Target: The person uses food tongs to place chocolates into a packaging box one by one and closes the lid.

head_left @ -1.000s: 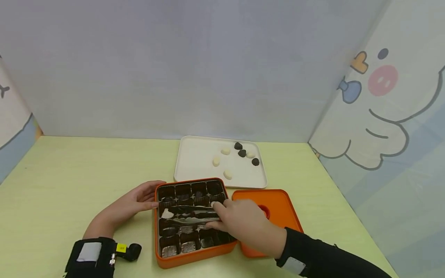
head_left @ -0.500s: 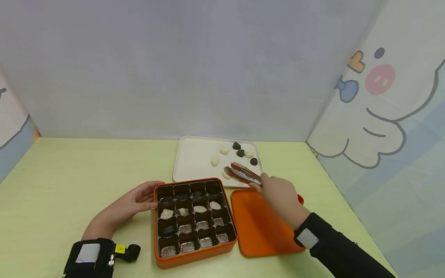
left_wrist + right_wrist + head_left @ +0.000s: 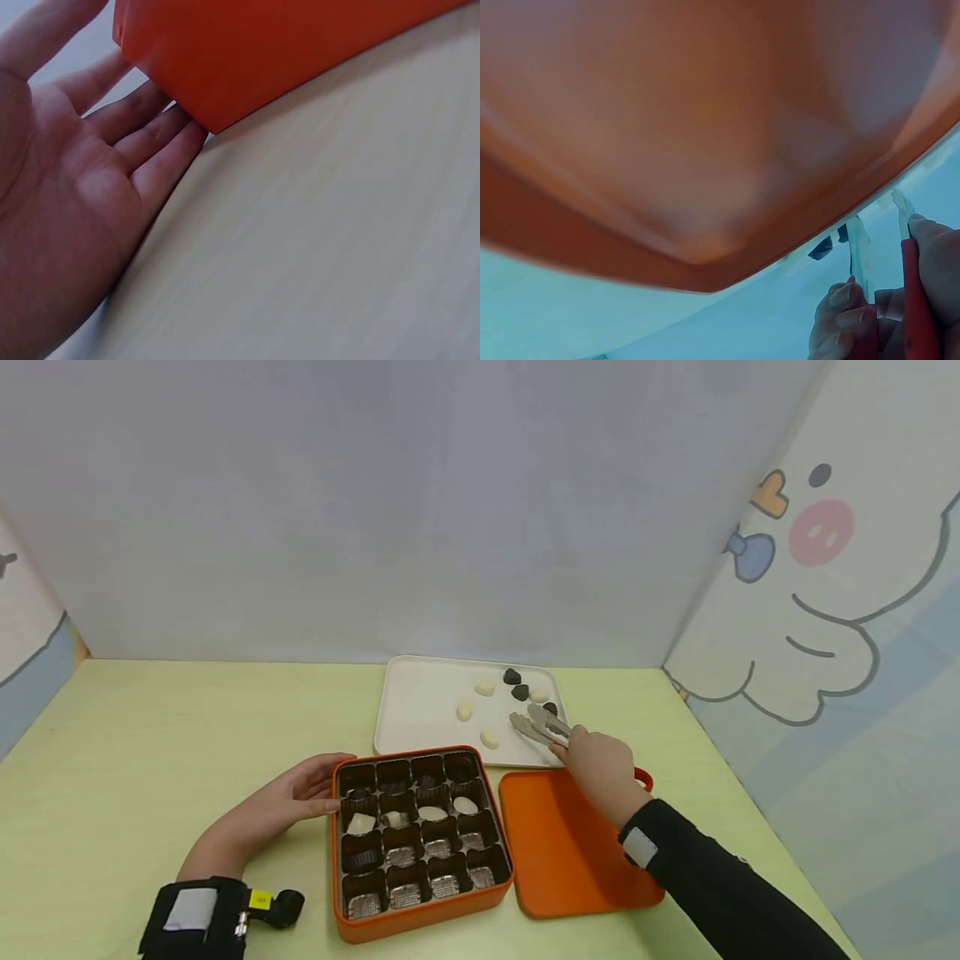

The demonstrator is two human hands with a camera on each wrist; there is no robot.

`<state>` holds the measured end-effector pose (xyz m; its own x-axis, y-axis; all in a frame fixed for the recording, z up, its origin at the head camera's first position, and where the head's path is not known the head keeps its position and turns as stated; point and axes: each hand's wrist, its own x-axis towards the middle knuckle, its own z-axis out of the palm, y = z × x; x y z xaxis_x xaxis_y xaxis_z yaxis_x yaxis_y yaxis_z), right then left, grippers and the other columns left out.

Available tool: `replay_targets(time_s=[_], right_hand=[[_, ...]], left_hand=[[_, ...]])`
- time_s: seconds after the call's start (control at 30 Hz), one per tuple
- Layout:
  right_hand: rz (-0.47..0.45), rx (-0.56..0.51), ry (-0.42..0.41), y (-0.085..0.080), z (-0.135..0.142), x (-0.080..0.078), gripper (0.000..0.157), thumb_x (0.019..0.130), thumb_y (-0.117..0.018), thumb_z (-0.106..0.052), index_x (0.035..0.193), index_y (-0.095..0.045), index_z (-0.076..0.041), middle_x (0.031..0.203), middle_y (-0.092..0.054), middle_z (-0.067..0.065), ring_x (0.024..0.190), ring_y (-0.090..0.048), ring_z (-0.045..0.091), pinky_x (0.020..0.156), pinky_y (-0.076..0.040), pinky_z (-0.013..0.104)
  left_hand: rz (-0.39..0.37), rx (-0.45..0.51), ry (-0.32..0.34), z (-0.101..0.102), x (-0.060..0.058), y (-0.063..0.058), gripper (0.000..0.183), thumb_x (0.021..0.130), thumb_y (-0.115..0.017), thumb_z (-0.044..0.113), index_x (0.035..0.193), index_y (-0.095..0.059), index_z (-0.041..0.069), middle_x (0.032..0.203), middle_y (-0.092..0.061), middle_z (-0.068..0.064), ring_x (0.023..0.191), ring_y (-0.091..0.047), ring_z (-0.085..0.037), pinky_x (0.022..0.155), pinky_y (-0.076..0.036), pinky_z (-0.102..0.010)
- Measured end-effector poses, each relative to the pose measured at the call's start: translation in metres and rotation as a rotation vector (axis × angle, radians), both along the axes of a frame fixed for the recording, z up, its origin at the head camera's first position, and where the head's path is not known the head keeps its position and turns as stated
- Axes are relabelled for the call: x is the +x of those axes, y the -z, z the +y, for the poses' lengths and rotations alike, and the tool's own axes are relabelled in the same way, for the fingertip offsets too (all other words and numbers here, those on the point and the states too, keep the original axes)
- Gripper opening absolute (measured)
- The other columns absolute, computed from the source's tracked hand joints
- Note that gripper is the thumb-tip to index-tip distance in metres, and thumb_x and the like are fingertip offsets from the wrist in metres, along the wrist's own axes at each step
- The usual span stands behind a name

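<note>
My right hand [image 3: 600, 774] holds a pair of tongs [image 3: 542, 725] with red handles, their tips apart over the right part of a white tray [image 3: 420, 718]. Near the tips lie a white chocolate [image 3: 490, 737] and a dark chocolate [image 3: 551, 707]. In the right wrist view, the fingers [image 3: 840, 319] wrap the red handles. My left hand [image 3: 292, 797] rests against an orange box [image 3: 427, 910], its straight fingers at the back left corner and thumb at the left side. White chocolates [image 3: 432, 813] fill the second row of the box's divided insert; dark ones sit in the back row.
An orange lid [image 3: 570, 860] lies right of the box, under my right forearm, and looms large in the right wrist view. More white and dark chocolates are spread over the tray. A pale wall [image 3: 375, 510] rises behind the table.
My right hand has moved the tongs out of the box to the tray, leaving a white chocolate in the second row's right cell. The tongs have since turned and spread. The left hand stays put.
</note>
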<state>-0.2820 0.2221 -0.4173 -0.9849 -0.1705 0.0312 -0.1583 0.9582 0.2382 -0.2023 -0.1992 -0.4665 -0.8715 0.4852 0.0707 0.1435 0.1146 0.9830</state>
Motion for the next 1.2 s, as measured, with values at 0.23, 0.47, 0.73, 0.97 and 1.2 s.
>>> replay_targets(time_s=[0.23,0.47,0.73,0.97,1.2], right_hand=[[-0.029,-0.034,0.059,0.002,-0.005,-0.024,0.049,0.087,-0.048,-0.053,0.079,-0.047,-0.004,0.052,-0.042,0.004,0.042,-0.043,0.019,0.036,-0.033,0.026],[-0.022,-0.060,0.079,0.001,-0.013,-0.038,0.050,0.088,-0.047,-0.052,0.078,-0.048,-0.004,0.053,-0.045,0.005,0.043,-0.045,0.019,0.036,-0.037,0.027],[0.000,-0.030,0.067,0.008,-0.017,-0.056,0.050,0.089,-0.046,-0.052,0.079,-0.048,-0.003,0.054,-0.048,0.006,0.043,-0.046,0.018,0.036,-0.039,0.027],[-0.038,-0.026,0.072,0.008,-0.018,-0.056,0.049,0.089,-0.044,-0.051,0.087,-0.050,-0.002,0.057,-0.050,0.007,0.045,-0.047,0.019,0.038,-0.041,0.028],[-0.066,-0.025,0.060,0.007,-0.021,-0.039,0.047,0.089,-0.044,-0.051,0.083,-0.049,-0.005,0.054,-0.047,0.006,0.043,-0.046,0.019,0.037,-0.038,0.027]], left_hand=[[-0.012,-0.003,-0.010,0.001,0.002,-0.002,0.052,0.088,-0.057,0.017,0.134,-0.034,0.020,0.136,-0.038,-0.010,0.125,-0.031,-0.024,0.103,-0.025,-0.051],[-0.015,0.003,-0.013,0.001,0.001,-0.002,0.052,0.088,-0.058,0.016,0.134,-0.034,0.020,0.136,-0.039,-0.010,0.125,-0.031,-0.024,0.103,-0.026,-0.048],[-0.016,-0.001,-0.007,-0.001,0.001,-0.001,0.052,0.088,-0.057,0.016,0.134,-0.034,0.020,0.136,-0.040,-0.009,0.125,-0.032,-0.023,0.101,-0.031,-0.037],[-0.017,-0.005,-0.011,0.000,0.001,-0.002,0.053,0.088,-0.058,0.016,0.134,-0.033,0.020,0.136,-0.039,-0.010,0.124,-0.032,-0.023,0.103,-0.027,-0.046],[-0.013,-0.005,0.002,-0.003,-0.001,-0.001,0.053,0.088,-0.057,0.017,0.135,-0.033,0.020,0.137,-0.038,-0.010,0.126,-0.030,-0.024,0.103,-0.024,-0.053]])
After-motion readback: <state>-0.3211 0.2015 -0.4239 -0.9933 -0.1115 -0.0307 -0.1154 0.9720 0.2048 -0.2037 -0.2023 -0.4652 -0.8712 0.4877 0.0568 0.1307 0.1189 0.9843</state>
